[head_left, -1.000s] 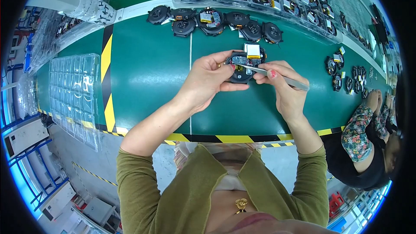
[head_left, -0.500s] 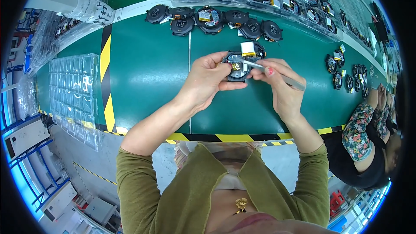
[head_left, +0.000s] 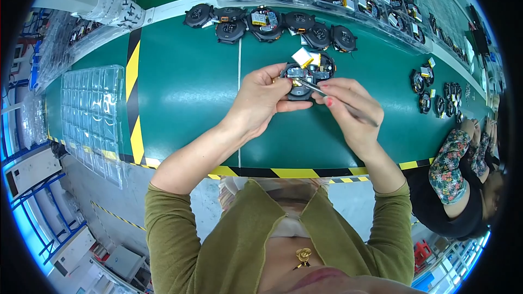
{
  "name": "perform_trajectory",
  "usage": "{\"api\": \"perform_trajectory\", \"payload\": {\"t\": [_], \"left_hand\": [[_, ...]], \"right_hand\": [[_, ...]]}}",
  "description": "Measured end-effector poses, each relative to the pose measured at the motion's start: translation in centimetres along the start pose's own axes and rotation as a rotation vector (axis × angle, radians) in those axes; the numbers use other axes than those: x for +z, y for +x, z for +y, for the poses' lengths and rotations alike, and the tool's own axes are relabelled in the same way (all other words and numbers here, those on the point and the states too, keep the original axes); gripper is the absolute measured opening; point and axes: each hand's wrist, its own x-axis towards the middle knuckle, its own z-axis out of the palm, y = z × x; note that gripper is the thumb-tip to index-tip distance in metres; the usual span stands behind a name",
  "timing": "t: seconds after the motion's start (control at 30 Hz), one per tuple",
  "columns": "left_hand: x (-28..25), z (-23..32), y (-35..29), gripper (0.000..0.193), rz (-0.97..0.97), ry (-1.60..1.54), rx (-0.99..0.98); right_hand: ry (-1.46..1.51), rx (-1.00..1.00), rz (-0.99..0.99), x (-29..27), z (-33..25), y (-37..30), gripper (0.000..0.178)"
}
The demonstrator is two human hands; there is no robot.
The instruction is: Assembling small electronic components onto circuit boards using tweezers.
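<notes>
My left hand point(head_left: 262, 97) is closed around the edge of a round black watch case point(head_left: 299, 92), with its open inside facing up. Small circuit parts and a bit of gold film show inside it. My right hand point(head_left: 357, 110) pinches a pair of metal tweezers point(head_left: 311, 85), whose tips reach into the middle of the case. A white pouch battery point(head_left: 302, 57) with a yellow edge sticks up at a tilt past the far rim. Just behind, on the right, lies a second open watch case point(head_left: 326, 67), partly hidden.
Several black watch cases point(head_left: 230, 31) lie in a row at the far side of the green table point(head_left: 185, 109). Behind them is a clear compartment tray point(head_left: 321, 6) of watch parts. An unfilled clear tray point(head_left: 92, 114) sits left. More cases point(head_left: 424, 101) and a co-worker's sleeve point(head_left: 450, 166) are right.
The tweezers' tips have moved left and slightly down within the case. A white battery now shows tilted beyond the far rim, left of the other battery. My left hand has barely moved.
</notes>
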Motion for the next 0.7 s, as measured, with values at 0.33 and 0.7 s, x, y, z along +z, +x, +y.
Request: {"api": "perform_trajectory", "payload": {"t": [0.33, 0.7], "left_hand": [[0.3, 0.2, -0.3, 0.03, -0.064, 0.016, 0.044], [0.0, -0.2, -0.1, 0.029, -0.056, 0.033, 0.111]], "right_hand": [[0.44, 0.33, 0.052, -1.4, 0.0, 0.7, 0.016], [0.503, 0.361, 0.131, -0.5, -0.1, 0.6, 0.018]]}}
